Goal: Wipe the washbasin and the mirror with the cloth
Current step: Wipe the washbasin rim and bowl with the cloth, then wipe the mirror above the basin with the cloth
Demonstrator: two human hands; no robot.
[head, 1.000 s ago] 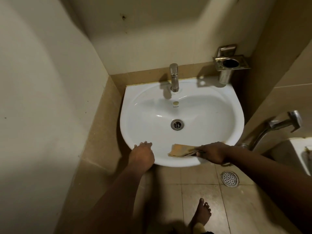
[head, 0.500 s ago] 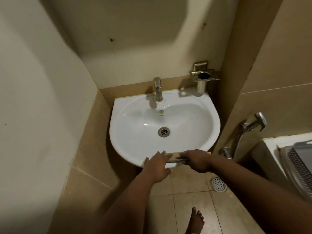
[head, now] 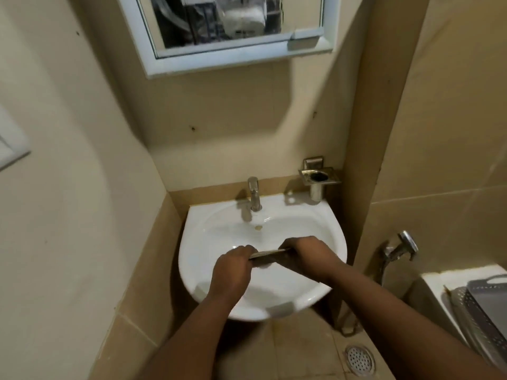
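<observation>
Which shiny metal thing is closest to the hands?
The tap at the back of the washbasin, straight behind the hands and cloth. The metal cup holder hangs farther right on the wall, and the spray nozzle sits beyond the basin.

Mirror (head: 219,20): its upper part is cut off by the top picture edge; the reflection in it is blurred and its contents cannot be identified. Cloth (head: 270,255): only a narrow, blurred strip shows between the two hands above the washbasin (head: 219,231); both ends are hidden inside the closed left hand (head: 233,270) and right hand (head: 304,253). The hands and cloth cover the centre of the washbasin bowl, including the drain. White panel (head: 11,145), left of the washbasin on the wall: cut off by the left edge. Grey perforated tray (head: 482,311), right of the washbasin: cut off by the right edge. Both forearms leave the picture at the bottom edge.
</observation>
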